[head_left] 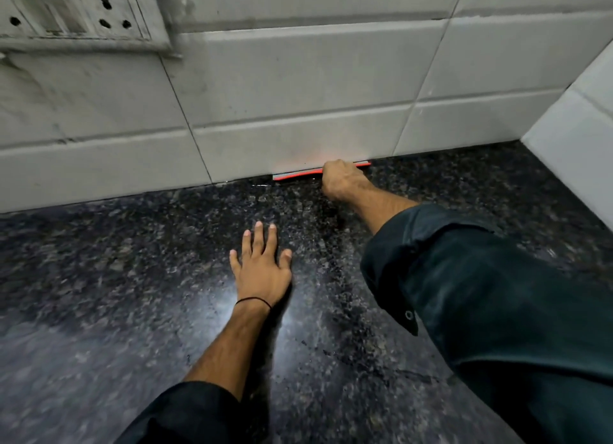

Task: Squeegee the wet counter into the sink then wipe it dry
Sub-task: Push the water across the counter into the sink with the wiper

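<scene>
A: Why is the right hand [345, 181] reaching so far back?

B: It looks like the start of a pull. That hand is closed in a fist around the squeegee [298, 176], and the red blade sits right in the seam where the dark speckled surface [132, 261] meets the tiled wall [282, 88]. Starting there would let one stroke catch the water along the back edge.

A: And the left hand [262, 267]?

B: Open, fingers spread, palm flat on the surface and holding nothing. It rests nearer the body than the right hand and a little to its left, well apart from the blade. My guess is that it props the person up during the long reach.

A: Which way does the squeegee run?

B: Its long axis lies along the foot of the wall, side to side. A long piece of the blade shows to the left of the right fist, and a short tip shows just past the fist on the other side. The handle is hidden inside the grip, so I cannot tell exactly where it points, though probably back along the forearm.

A: Any water in sight?

B: There are glossy patches close to the blade and between the two hands. No sink is in view, so I cannot say which way the water should go.
</scene>
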